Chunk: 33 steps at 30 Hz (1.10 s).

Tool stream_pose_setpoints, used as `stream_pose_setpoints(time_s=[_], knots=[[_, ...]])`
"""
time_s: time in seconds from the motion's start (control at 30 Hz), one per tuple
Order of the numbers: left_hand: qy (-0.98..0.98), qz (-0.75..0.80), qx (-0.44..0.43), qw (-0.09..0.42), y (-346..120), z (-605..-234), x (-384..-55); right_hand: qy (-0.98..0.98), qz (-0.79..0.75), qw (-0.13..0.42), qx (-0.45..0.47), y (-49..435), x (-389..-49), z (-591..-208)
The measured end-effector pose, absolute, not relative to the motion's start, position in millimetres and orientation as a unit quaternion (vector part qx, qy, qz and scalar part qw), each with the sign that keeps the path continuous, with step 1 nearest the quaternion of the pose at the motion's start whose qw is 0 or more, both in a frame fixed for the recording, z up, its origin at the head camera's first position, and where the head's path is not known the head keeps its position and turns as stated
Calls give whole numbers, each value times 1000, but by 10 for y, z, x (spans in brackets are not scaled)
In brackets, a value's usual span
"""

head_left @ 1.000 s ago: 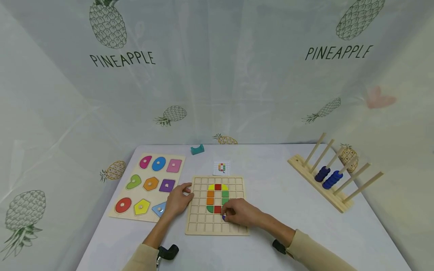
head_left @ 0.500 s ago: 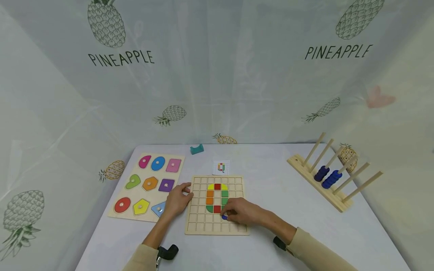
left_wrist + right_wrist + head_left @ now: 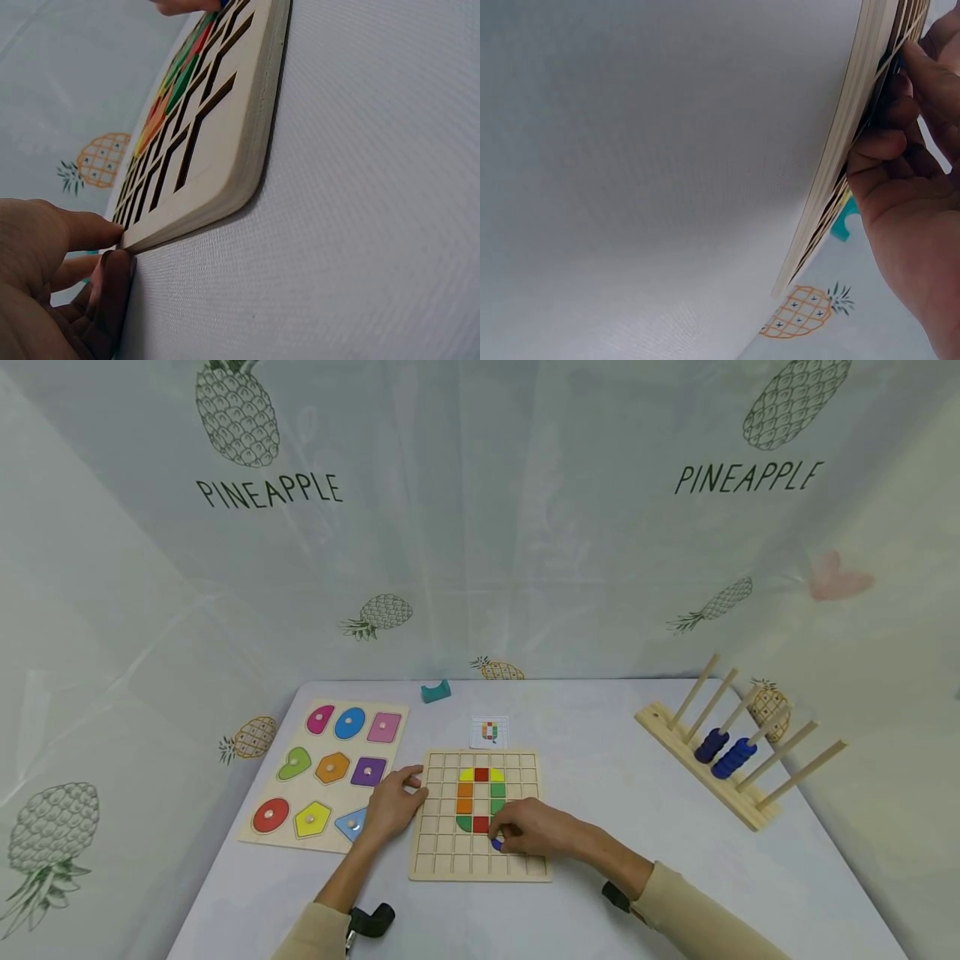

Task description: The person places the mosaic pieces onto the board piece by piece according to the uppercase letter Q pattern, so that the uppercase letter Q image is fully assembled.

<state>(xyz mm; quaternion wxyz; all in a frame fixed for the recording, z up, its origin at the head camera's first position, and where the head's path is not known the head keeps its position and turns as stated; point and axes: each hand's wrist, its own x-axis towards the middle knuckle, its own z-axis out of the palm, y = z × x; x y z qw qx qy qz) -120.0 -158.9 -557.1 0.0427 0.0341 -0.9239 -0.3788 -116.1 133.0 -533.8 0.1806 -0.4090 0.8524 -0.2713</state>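
A square wooden grid board (image 3: 438, 865) lies flat on the white table, carrying a ring of red, yellow, orange and green tiles. My right hand (image 3: 532, 828) is over its lower right part and pinches a small blue tile (image 3: 497, 843) just below the ring's lower right corner. In the right wrist view, the fingers of the right hand (image 3: 907, 180) bend close against the board's surface. On the other side, my left hand (image 3: 395, 802) touches the board's left edge. The left wrist view has the left index finger (image 3: 90, 229) straight at the board's corner, thumb beside it.
Behind the board lies a small pattern card (image 3: 490, 732). A shape puzzle board (image 3: 300, 785) with knobbed pieces is at left, partly behind the left hand. A wooden peg stand (image 3: 708, 768) with blue beads stands right. A teal piece (image 3: 436, 692) sits at the back edge.
Both hands stay nearly in place. The blue tile shifts and tilts slightly between the right fingertips, close over the same part of the board.
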Motion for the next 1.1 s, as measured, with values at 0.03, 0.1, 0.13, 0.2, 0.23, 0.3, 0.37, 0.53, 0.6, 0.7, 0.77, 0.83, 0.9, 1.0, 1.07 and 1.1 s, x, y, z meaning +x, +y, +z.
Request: stream_pose_setpoints(time_s=[0.03, 0.1, 0.13, 0.2, 0.23, 0.3, 0.37, 0.53, 0.6, 0.7, 0.77, 0.83, 0.9, 1.0, 1.07, 1.1], knots=[[-924, -379, 34, 42, -1588, -5571, -1200, 852, -272, 183, -408, 1332, -1157, -5336], [-923, -381, 33, 44, -1588, -5573, -1202, 852, -271, 186, -407, 1334, -1151, -5332], [-922, -382, 35, 44, -1589, -5572, -1202, 853, -271, 186, -406, 1335, -1148, -5330], [-922, -382, 33, 46, -1593, -5571, -1199, 854, -268, 186, -405, 1335, -1144, -5328], [-922, -383, 32, 47, -1593, -5570, -1197, 854, -267, 185, -406, 1334, -1141, -5326], [-922, -383, 31, 47, -1593, -5565, -1189, 855, -264, 184, -406, 1334, -1137, -5325], [-922, -384, 31, 46, -1590, -5559, -1184, 856, -265, 185, -404, 1331, -1134, -5325], [-922, -383, 34, 40, -1583, -5550, -1188, 857, -267, 186, -400, 1331, -1124, -5319], [-922, -383, 35, 40, -1582, -5546, -1189, 856, -269, 185, -401, 1337, -1122, -5317], [-922, -383, 35, 39, -1580, -5551, -1193, 854, -272, 185, -403, 1343, -1125, -5321], [-922, -383, 34, 37, -1580, -5555, -1197, 854, -274, 183, -403, 1350, -1125, -5327], [-923, -383, 33, 35, -1579, -5558, -1200, 854, -275, 182, -403, 1354, -1128, -5336], [-922, -383, 34, 35, -1579, -5559, -1202, 855, -274, 179, -402, 1355, -1129, -5345], [-923, -383, 35, 35, -1581, -5561, -1205, 856, -274, 174, -401, 1350, -1130, -5354], [-923, -382, 36, 35, -1584, -5563, -1206, 858, -271, 170, -402, 1345, -1128, -5358], [-923, -382, 36, 35, -1586, -5563, -1207, 858, -271, 169, -402, 1342, -1127, -5359]])
